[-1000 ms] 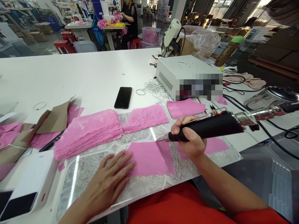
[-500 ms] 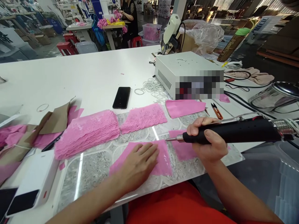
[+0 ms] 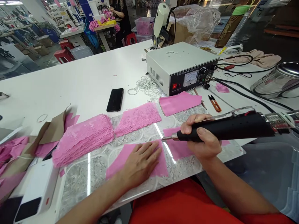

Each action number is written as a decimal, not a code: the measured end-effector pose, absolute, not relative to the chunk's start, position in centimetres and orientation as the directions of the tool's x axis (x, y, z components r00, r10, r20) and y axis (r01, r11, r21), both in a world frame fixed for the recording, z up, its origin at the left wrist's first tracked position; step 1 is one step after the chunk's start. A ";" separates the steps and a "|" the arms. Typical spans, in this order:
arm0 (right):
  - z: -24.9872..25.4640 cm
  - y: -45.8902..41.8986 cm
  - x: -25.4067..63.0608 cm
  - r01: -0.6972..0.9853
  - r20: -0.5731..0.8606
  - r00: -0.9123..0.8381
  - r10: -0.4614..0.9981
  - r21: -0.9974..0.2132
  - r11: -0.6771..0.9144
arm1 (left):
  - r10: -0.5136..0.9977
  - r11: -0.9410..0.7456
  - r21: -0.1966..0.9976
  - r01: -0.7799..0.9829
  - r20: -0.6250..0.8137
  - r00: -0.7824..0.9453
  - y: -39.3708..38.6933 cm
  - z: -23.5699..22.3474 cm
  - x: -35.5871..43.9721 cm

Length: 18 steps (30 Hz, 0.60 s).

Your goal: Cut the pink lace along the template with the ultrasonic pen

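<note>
My left hand (image 3: 143, 160) lies flat, fingers stretched, on a pink fabric piece (image 3: 118, 160). In my right hand (image 3: 206, 141) is a black handheld ultrasonic welding gun (image 3: 229, 127), my fingers wrapped round its body. Its metal tip points left and is at the fabric's upper right corner; whether it touches cannot be told. Under the gun lies another pink piece (image 3: 174, 147), partly hidden. Beyond my hands are a stack of pink lace pieces (image 3: 84, 135), a single lace piece (image 3: 140, 116) and a plain pink piece (image 3: 178, 102).
A grey generator box (image 3: 182, 57) with a dial stands behind, cables running right. Nearby are a phone (image 3: 115, 99), tangled white elastic loops (image 3: 149, 86), orange thread snips (image 3: 215, 104) and a glass jar (image 3: 268, 82). Brown card (image 3: 54, 127) and a white box (image 3: 38, 186) lie left.
The view has tilted and shifted a little, so the table things sit differently in it. Both hands, the welding gun and the fabric keep nearly the same places relative to each other.
</note>
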State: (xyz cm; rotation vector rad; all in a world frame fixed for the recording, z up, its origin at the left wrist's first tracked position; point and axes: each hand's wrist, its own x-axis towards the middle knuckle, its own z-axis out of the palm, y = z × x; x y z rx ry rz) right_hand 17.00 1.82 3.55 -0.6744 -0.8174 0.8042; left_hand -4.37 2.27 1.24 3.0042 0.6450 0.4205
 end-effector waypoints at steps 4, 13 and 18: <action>3.6 1.9 17.0 -0.343 0.373 0.418 0.828 -0.780 0.524 | 0.405 -0.914 0.083 0.397 0.226 0.886 2.4 1.5 -4.3; 3.5 2.0 16.7 -0.315 0.399 0.412 0.819 -0.781 0.539 | 0.401 -0.916 0.100 0.389 0.222 0.889 2.5 1.5 -4.3; 3.5 2.0 16.6 -0.305 0.396 0.403 0.825 -0.792 0.529 | 0.399 -0.917 0.099 0.386 0.210 0.893 2.6 1.7 -4.3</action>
